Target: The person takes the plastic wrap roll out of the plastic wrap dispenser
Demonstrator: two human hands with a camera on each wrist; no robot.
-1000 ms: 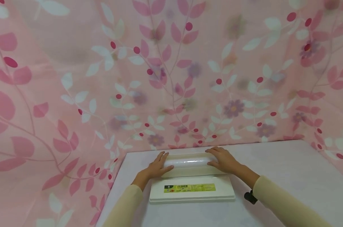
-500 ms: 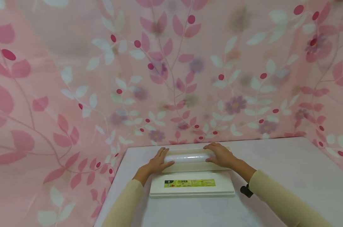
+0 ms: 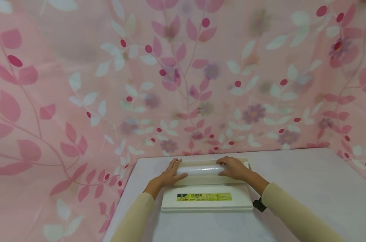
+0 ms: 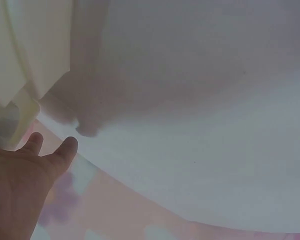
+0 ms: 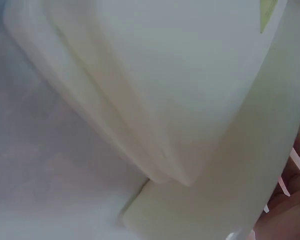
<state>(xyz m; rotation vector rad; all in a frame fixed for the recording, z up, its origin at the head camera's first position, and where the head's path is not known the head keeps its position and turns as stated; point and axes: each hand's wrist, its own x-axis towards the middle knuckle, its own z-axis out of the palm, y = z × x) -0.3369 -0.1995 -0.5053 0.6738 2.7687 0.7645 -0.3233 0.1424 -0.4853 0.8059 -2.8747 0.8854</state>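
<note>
A clear, shiny roll of wrap (image 3: 201, 170) lies left to right in a long cream box (image 3: 210, 180) near the far edge of the white table (image 3: 301, 181). The left hand (image 3: 168, 174) is at the roll's left end, its fingers spread: the thumb points right along the roll's near side, and the others reach toward the box's far rim. The left wrist view shows two fingertips apart from each other, close to the box's end. The right hand (image 3: 235, 168) holds the roll's right end, fingers bent over the far side and thumb on the near side.

On the near side of the box, right next to it, lies a flat white lid (image 3: 207, 206) with a yellow-green label (image 3: 204, 197), which has a dark patch and printed writing at its left. Both arms come in from the near side in cream sleeves (image 3: 295, 211), and a small black object (image 3: 259, 204) sits by the right cuff. Beyond the table and to both sides hangs a pink cloth (image 3: 189, 84) patterned with leaves, berries and flowers.
</note>
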